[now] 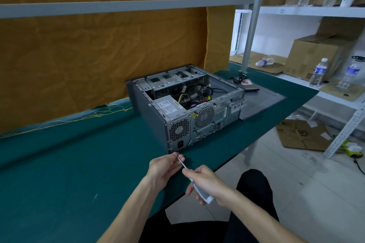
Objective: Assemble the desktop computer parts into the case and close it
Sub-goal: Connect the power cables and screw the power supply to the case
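Observation:
A grey desktop case (pixel 183 104) lies on its side on the green table (pixel 79 154), its top open. The power supply, cables and drive bays show inside; its rear panel with fans faces me. The detached side panel (pixel 262 102) lies flat to the right of the case. Near the table's front edge, my right hand (pixel 205 183) grips the white handle of a screwdriver (pixel 189 173). My left hand (pixel 165 167) pinches the tip of its metal shaft. Both hands are just in front of the case's lower rear corner, apart from it.
A small dark part with a red-and-white label (pixel 246 85) lies behind the side panel. An orange cloth hangs behind the table. White shelves (pixel 308 12) at the right hold water bottles and cardboard boxes. More boxes sit on the floor. My dark-clothed knee is at the table's edge.

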Demonstrator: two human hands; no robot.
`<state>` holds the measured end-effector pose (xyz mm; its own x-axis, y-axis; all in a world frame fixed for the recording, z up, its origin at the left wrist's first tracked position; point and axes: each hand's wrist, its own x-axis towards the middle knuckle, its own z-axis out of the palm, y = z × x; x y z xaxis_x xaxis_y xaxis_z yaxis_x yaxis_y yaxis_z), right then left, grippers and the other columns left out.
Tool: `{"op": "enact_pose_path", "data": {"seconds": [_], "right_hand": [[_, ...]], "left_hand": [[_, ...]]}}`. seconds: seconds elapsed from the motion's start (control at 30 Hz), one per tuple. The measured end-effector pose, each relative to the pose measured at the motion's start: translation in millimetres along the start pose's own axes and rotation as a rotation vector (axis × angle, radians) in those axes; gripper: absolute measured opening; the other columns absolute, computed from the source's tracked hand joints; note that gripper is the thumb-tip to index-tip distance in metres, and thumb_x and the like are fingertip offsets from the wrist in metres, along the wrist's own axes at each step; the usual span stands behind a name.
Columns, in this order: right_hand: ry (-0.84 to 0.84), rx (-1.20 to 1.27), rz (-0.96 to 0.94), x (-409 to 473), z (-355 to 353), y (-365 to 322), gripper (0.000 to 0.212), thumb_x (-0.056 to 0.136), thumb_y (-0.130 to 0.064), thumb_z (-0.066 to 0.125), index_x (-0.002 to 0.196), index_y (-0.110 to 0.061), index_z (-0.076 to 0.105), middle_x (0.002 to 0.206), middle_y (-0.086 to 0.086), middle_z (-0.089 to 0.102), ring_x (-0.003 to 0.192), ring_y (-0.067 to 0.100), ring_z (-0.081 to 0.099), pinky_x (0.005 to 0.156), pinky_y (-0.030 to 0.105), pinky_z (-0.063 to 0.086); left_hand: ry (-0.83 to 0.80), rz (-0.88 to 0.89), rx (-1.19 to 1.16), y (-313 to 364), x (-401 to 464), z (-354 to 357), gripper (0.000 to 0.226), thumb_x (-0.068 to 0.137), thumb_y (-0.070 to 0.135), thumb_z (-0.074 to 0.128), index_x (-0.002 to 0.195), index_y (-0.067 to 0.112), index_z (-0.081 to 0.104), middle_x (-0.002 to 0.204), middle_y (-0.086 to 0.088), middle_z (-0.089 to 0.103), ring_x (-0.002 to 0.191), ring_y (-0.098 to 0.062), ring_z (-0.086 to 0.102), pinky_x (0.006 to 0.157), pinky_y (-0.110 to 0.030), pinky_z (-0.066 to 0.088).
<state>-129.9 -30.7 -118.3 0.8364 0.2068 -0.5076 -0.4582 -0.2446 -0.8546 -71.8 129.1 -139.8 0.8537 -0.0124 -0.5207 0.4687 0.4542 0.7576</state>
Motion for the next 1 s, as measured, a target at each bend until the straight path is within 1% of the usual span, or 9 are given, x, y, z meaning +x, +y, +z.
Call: {"op": "enact_pose_path", "data": {"seconds": [0.17, 0.3, 0.4, 0.57, 0.73, 0.8, 0.9, 0.93, 1.0], "right_hand": [[0.235, -0.188, -0.134, 3.1, 1.4, 13.9, 0.025, 0.094, -0.03, 0.068, 0.103, -0.014, 0.05, 0.077, 0.004, 0.067, 0.048, 0.01, 0.055, 0.042, 0.026, 0.044], [0.051, 0.099, 0.002, -0.1, -3.3, 3.4, 0.03, 0.102, -0.038, 0.059, 0.101, -0.008, 0.06, 0.074, 0.01, 0.073, 0.048, 0.015, 0.054, 0.04, 0.024, 0.037], [0.046, 0.136, 0.065, -4.5, -3.0, 2.2, 0.033, 0.099, -0.042, 0.062, 0.107, -0.01, 0.059, 0.078, 0.011, 0.071, 0.046, 0.014, 0.052, 0.041, 0.023, 0.038], [0.307, -0.152, -0.109, -3.5, 2.5, 10.5, 0.027, 0.091, -0.032, 0.072, 0.103, -0.016, 0.054, 0.082, 0.005, 0.067, 0.043, 0.009, 0.054, 0.038, 0.02, 0.039], [0.098, 0.384, 0.106, -9.6, 4.8, 4.7, 0.034, 0.1, -0.037, 0.062, 0.099, -0.003, 0.065, 0.069, 0.008, 0.067, 0.045, 0.013, 0.046, 0.036, 0.021, 0.029], [0.149, 0.145, 0.039, -15.2, 8.4, 2.2, 0.032, 0.097, -0.041, 0.062, 0.1, -0.009, 0.062, 0.075, 0.004, 0.069, 0.049, 0.013, 0.051, 0.041, 0.024, 0.033], [0.448, -0.704, -0.224, -7.1, 15.8, 21.9, 0.031, 0.095, -0.046, 0.062, 0.102, -0.02, 0.047, 0.091, -0.002, 0.066, 0.072, 0.017, 0.061, 0.058, 0.031, 0.038], [0.518, -0.808, -0.297, -5.7, 17.9, 23.6, 0.028, 0.099, -0.047, 0.056, 0.1, -0.021, 0.045, 0.091, -0.002, 0.066, 0.075, 0.019, 0.063, 0.059, 0.032, 0.039], [0.421, -0.437, -0.244, -5.1, 16.9, 23.7, 0.029, 0.104, -0.045, 0.051, 0.095, -0.017, 0.051, 0.077, -0.001, 0.065, 0.059, 0.015, 0.058, 0.05, 0.03, 0.037]], "left_hand": [[0.025, 0.022, 0.013, -1.3, 1.3, 5.3, 0.014, 0.097, 0.006, 0.067, 0.1, -0.007, 0.069, 0.088, -0.017, 0.077, 0.078, -0.02, 0.076, 0.062, -0.028, 0.061], [-0.174, -0.099, -0.084, 0.9, 0.7, 2.2, 0.026, 0.108, 0.006, 0.044, 0.118, -0.01, 0.062, 0.107, -0.019, 0.076, 0.09, -0.022, 0.077, 0.067, -0.03, 0.062], [-0.074, -0.034, -0.009, -2.0, 3.9, 5.3, 0.018, 0.102, 0.004, 0.058, 0.108, -0.01, 0.067, 0.097, -0.018, 0.077, 0.082, -0.019, 0.078, 0.062, -0.025, 0.061], [-0.002, 0.066, 0.149, -8.1, 7.3, 8.6, 0.021, 0.095, 0.016, 0.072, 0.096, -0.005, 0.072, 0.088, -0.015, 0.078, 0.077, -0.017, 0.076, 0.065, -0.025, 0.06], [-0.187, -0.087, -0.038, -0.1, 2.6, 4.0, 0.024, 0.107, 0.003, 0.045, 0.118, -0.012, 0.061, 0.108, -0.022, 0.075, 0.09, -0.024, 0.077, 0.066, -0.029, 0.062], [-0.137, -0.055, -0.016, -1.8, 2.0, 5.8, 0.021, 0.105, 0.002, 0.048, 0.113, -0.011, 0.063, 0.099, -0.02, 0.077, 0.083, -0.021, 0.078, 0.063, -0.027, 0.061], [-0.072, -0.003, 0.035, -7.4, 0.6, 9.4, 0.016, 0.102, 0.005, 0.058, 0.102, -0.008, 0.067, 0.093, -0.018, 0.077, 0.078, -0.019, 0.077, 0.062, -0.025, 0.061], [-0.064, 0.011, 0.036, -9.2, 0.5, 9.7, 0.016, 0.101, 0.007, 0.06, 0.102, -0.008, 0.068, 0.093, -0.018, 0.077, 0.079, -0.019, 0.077, 0.062, -0.025, 0.061], [-0.081, 0.032, 0.019, -12.1, -1.1, 8.9, 0.021, 0.102, 0.011, 0.06, 0.105, -0.009, 0.067, 0.096, -0.019, 0.077, 0.083, -0.019, 0.077, 0.065, -0.024, 0.061]]}}
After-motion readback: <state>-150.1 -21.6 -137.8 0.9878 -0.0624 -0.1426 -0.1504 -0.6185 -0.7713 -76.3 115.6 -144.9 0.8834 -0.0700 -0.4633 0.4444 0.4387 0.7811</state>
